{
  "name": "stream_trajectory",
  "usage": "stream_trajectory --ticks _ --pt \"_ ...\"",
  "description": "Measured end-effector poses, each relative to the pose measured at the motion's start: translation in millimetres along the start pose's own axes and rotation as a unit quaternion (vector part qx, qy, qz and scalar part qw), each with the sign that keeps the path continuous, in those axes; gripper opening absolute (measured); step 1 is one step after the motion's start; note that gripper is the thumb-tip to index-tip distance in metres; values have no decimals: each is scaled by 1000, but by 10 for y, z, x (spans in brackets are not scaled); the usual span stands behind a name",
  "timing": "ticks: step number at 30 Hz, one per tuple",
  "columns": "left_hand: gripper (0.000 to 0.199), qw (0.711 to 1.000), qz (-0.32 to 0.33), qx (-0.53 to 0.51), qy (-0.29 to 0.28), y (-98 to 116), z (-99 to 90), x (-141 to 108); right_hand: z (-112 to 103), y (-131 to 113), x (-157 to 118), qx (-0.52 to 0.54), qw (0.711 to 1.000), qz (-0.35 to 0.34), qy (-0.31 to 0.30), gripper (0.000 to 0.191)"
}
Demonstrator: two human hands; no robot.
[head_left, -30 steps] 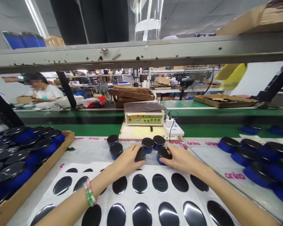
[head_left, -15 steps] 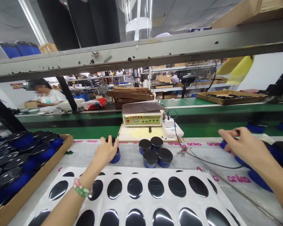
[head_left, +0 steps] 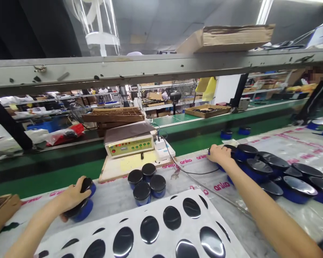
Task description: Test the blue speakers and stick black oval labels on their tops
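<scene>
On the left, my left hand (head_left: 72, 196) is closed around a blue round jar with a glossy black lid (head_left: 88, 185). A second such jar (head_left: 82, 210) sits under the palm, partly covered by it. To the right, the fingers of my right hand (head_left: 220, 154) curl over a similar jar at the near-left end of a large group; the hand mostly hides it. Between the hands stands a cluster of several blue jars (head_left: 142, 193). In front of them lies a white sheet (head_left: 161, 234) bearing rows of black discs (head_left: 149, 229).
A control box (head_left: 130, 141) with a white plug block (head_left: 164, 150) stands behind the cluster. Its cable (head_left: 193, 173) crosses the plastic-covered table. Many jars (head_left: 258, 166) fill the right side. A cardboard tray (head_left: 5, 211) is at left. A metal shelf beam (head_left: 156, 66) runs overhead.
The view has swung to the right, bringing the right-hand group of jars into sight. My right hand's fingers have come down over a jar. My left hand stays at its two jars.
</scene>
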State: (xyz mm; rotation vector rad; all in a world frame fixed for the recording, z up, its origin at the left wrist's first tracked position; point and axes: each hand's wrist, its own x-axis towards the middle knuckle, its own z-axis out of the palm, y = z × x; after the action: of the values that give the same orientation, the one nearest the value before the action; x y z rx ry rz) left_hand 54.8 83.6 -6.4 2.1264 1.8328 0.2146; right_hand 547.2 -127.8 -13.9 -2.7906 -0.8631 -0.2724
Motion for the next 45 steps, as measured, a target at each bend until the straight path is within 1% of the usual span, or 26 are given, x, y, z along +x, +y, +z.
stream_trajectory --ticks 2,3,5,7,8,9,10,11,12,13,14,15,17,18,19,22,24,27,29,32,34,36,38,40,42,45 --pt "89 1000 10 -25 -4 52 -58 -49 -135 4 21 26 999 -22 -37 30" --pt "95 999 28 -44 0 137 -80 -97 -218 -25 -8 46 996 -47 -56 29" --pt "97 990 106 -90 25 429 -95 -254 -415 -154 -150 102 983 -124 -91 31" --pt "76 965 212 -152 15 840 -59 -481 -646 -363 -383 168 955 -213 -121 42" --pt "62 948 259 -186 -1 1060 -22 -608 -765 -486 -519 205 934 -256 -138 48" --pt "55 931 292 -218 -19 1271 25 -733 -877 -613 -658 242 911 -293 -160 54" --pt "56 906 323 -270 -42 1458 75 -848 -977 -737 -793 290 879 -328 -191 58" --pt "57 837 357 -399 -112 1610 122 -948 -1061 -851 -917 353 835 -355 -231 61" --pt "55 782 370 -477 -158 1719 162 -1029 -1126 -950 -1025 400 797 -372 -259 61" --pt "54 731 370 -543 -184 1783 189 -1090 -1172 -1030 -1114 435 769 -382 -271 60" --pt "54 691 359 -594 -201 1804 201 -1129 -1201 -1089 -1184 449 761 -389 -260 58" --pt "54 671 338 -627 -208 1790 200 -1151 -1217 -1128 -1235 444 771 -397 -226 51" --pt "48 640 271 -682 -228 1694 165 -1154 -1225 -1156 -1287 416 794 -418 -149 30" --pt "43 621 232 -707 -247 1633 138 -1144 -1221 -1154 -1296 407 798 -427 -122 26" --pt "38 601 193 -728 -266 1576 111 -1131 -1213 -1148 -1298 405 796 -436 -113 29" --pt "34 557 102 -770 -295 1469 54 -1093 -1153 -1148 -1285 406 770 -470 -146 32" --pt "36 548 67 -778 -301 1458 48 -1079 -1079 -1178 -1282 388 753 -508 -153 27" --pt "38 550 42 -783 -286 1488 65 -1083 -961 -1244 -1296 368 740 -549 -121 29" --pt "39 549 47 -780 -296 1510 74 -1102 -913 -1277 -1313 374 736 -557 -92 32" --pt "32 526 66 -784 -324 1516 68 -1136 -897 -1291 -1340 384 728 -565 -58 32" --pt "32 507 69 -794 -329 1500 55 -1151 -904 -1283 -1357 375 727 -572 -57 32" --pt "34 503 69 -795 -331 1478 40 -1158 -909 -1271 -1376 364 731 -573 -62 31" --pt "38 514 73 -791 -325 1463 27 -1166 -914 -1264 -1395 361 738 -567 -53 32" --pt "45 535 82 -784 -305 1461 20 -1180 -922 -1262 -1411 359 743 -563 -48 32" --pt "50 562 104 -774 -273 1466 28 -1202 -936 -1263 -1424 362 739 -565 -52 31" --pt "51 612 169 -745 -207 1473 61 -1239 -968 -1259 -1446 358 741 -566 -48 28"
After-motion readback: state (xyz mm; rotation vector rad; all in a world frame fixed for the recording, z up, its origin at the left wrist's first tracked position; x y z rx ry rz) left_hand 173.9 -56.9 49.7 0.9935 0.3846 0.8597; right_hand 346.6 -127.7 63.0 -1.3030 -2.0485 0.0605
